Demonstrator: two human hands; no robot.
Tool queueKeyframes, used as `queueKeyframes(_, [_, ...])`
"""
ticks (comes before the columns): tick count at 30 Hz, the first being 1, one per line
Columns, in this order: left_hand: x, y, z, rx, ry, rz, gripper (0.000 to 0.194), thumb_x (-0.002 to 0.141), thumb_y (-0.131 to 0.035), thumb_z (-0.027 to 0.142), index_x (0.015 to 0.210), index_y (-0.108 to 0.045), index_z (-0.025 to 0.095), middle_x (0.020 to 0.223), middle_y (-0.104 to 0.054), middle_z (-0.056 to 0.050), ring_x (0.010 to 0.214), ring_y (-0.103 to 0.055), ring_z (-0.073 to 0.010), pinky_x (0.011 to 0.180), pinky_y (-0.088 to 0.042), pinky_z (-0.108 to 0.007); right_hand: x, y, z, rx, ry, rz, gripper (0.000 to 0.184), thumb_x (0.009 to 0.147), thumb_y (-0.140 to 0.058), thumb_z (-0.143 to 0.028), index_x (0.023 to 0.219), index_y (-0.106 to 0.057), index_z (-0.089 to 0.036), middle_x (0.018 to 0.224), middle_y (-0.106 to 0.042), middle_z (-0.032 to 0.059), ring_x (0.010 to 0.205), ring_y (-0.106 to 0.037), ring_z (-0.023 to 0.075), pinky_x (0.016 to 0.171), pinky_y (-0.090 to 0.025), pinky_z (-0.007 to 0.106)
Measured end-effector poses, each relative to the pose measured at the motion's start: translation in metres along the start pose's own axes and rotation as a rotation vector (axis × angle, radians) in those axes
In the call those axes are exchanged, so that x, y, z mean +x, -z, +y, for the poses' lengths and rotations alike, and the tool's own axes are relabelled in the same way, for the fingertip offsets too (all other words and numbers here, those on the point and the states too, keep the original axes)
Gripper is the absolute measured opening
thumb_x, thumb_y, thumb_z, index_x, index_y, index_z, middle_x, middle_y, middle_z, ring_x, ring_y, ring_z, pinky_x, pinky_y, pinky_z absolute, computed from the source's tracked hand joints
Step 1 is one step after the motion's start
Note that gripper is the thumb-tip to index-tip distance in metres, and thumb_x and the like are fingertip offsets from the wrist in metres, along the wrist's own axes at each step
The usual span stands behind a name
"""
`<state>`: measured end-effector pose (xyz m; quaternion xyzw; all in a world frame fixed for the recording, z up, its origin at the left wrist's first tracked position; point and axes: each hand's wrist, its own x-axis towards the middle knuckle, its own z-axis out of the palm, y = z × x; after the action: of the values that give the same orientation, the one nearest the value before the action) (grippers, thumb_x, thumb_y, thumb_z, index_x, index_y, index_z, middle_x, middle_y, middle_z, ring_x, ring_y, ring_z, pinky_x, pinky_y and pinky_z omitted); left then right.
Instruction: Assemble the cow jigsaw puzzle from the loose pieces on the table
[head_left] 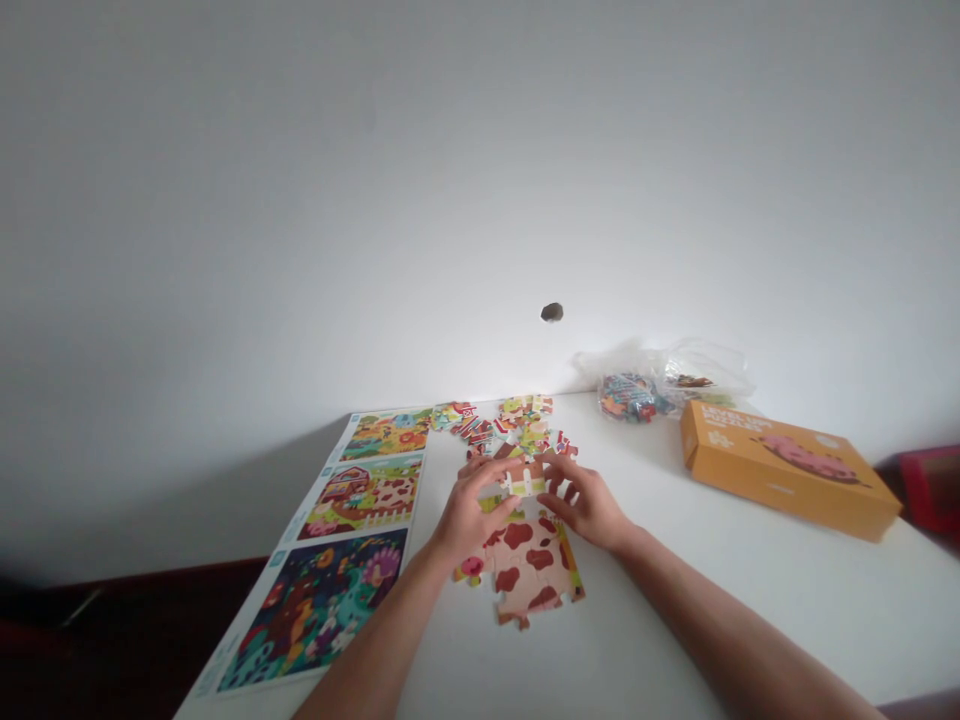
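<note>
As two bare forearms stretch over the near side of the white worktop (652, 620), a joined puzzle section (532, 565) lies flat between them, showing a pale pink body with reddish-brown patches and a knobbed, uneven near edge. Just to its left is a pink-faced piece (470, 568); whether the two interlock, I cannot tell.

Along the left side runs a printed sheet (367, 495) with three pictures: a dark, many-coloured scene nearest, partly covered by the left forearm, then a farm with a red barn and a spotted cow, then a yellowish scene with animals.

Just beyond the joined section, the left hand (469, 510) and the right hand (589, 500) face each other across a fence piece (526, 478), brown above with white pickets below. Each holds its own side of it with thumb and forefinger, the fingers narrowed to its edges; whether it is raised or rests on the surface is unclear.

Over to the right, an orange box (791, 465) with a pink printed animal sits at a slant. Past the hands, loose pieces (454, 415) are scattered, some overlapping. Near the back, two clear plastic bags (628, 395) hold colourful contents, and the pale wall (480, 200) behind has a ragged hole (552, 312).
</note>
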<state>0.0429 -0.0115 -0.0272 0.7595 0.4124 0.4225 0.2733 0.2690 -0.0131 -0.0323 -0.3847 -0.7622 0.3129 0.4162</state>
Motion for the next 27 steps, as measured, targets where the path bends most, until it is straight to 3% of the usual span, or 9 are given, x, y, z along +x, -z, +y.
queueKeyframes(3, [-0.001, 0.003, 0.0, 0.003, 0.015, 0.003, 0.051, 0.084, -0.066, 0.027, 0.134, -0.054, 0.029, 0.126, -0.058, -0.006, 0.116, -0.058, -0.0221, 0.104, -0.049, -0.041, 0.001, 0.003, 0.0, -0.031, 0.05, 0.037, 0.044, 0.085, -0.066, -0.027, 0.127, -0.053, -0.028, 0.105, -0.064, 0.0047, 0.081, -0.061, 0.0158, 0.063, -0.055, 0.026])
queueKeyframes(5, [-0.002, 0.008, 0.0, 0.067, 0.025, -0.003, 0.07, 0.08, -0.072, 0.036, 0.143, -0.043, 0.029, 0.132, -0.054, -0.009, 0.122, -0.054, -0.0256, 0.109, -0.043, -0.046, 0.002, 0.004, -0.001, -0.018, 0.057, 0.071, 0.041, 0.085, -0.066, -0.026, 0.124, -0.053, -0.027, 0.109, -0.062, 0.006, 0.083, -0.06, 0.0165, 0.061, -0.055, 0.025])
queueKeyframes(7, [-0.003, 0.016, 0.0, 0.208, -0.001, -0.078, 0.09, 0.068, -0.081, 0.05, 0.145, -0.041, 0.029, 0.139, -0.05, -0.012, 0.133, -0.042, -0.0329, 0.114, -0.034, -0.052, 0.002, 0.005, -0.002, -0.002, 0.048, 0.118, 0.04, 0.085, -0.066, -0.027, 0.124, -0.054, -0.027, 0.108, -0.06, 0.0065, 0.083, -0.059, 0.0167, 0.06, -0.054, 0.025])
queueKeyframes(8, [-0.004, 0.02, 0.0, 0.298, -0.031, -0.15, 0.093, 0.06, -0.084, 0.056, 0.14, -0.048, 0.03, 0.144, -0.046, -0.011, 0.138, -0.034, -0.0371, 0.116, -0.028, -0.055, 0.003, 0.006, -0.002, 0.003, 0.04, 0.14, 0.041, 0.085, -0.066, -0.027, 0.124, -0.054, -0.027, 0.107, -0.059, 0.0066, 0.082, -0.058, 0.0167, 0.059, -0.054, 0.025])
queueKeyframes(11, [-0.006, 0.029, -0.004, 0.495, -0.04, -0.325, 0.081, 0.045, -0.087, 0.064, 0.12, -0.067, 0.037, 0.159, -0.027, -0.005, 0.145, -0.014, -0.0463, 0.116, -0.014, -0.064, 0.003, 0.007, -0.003, 0.021, 0.022, 0.19, 0.042, 0.085, -0.067, -0.029, 0.124, -0.055, -0.027, 0.106, -0.058, 0.0066, 0.081, -0.057, 0.0167, 0.057, -0.053, 0.025])
queueKeyframes(15, [-0.007, 0.033, -0.009, 0.553, 0.036, -0.408, 0.075, 0.047, -0.085, 0.066, 0.116, -0.07, 0.041, 0.163, -0.014, -0.001, 0.146, -0.006, -0.0485, 0.115, -0.005, -0.068, 0.003, 0.008, -0.004, 0.038, 0.017, 0.219, 0.041, 0.084, -0.068, -0.032, 0.123, -0.055, -0.028, 0.106, -0.057, 0.0065, 0.082, -0.057, 0.0173, 0.058, -0.053, 0.026])
queueKeyframes(27, [-0.007, 0.046, -0.013, 0.552, 0.097, -0.405, 0.064, 0.053, -0.091, 0.043, 0.114, -0.071, 0.042, 0.164, -0.014, 0.002, 0.149, -0.003, -0.0437, 0.116, -0.006, -0.067, 0.001, 0.011, -0.001, 0.035, 0.007, 0.272, 0.043, 0.083, -0.07, -0.037, 0.123, -0.055, -0.029, 0.109, -0.056, 0.0069, 0.087, -0.058, 0.0191, 0.058, -0.054, 0.026])
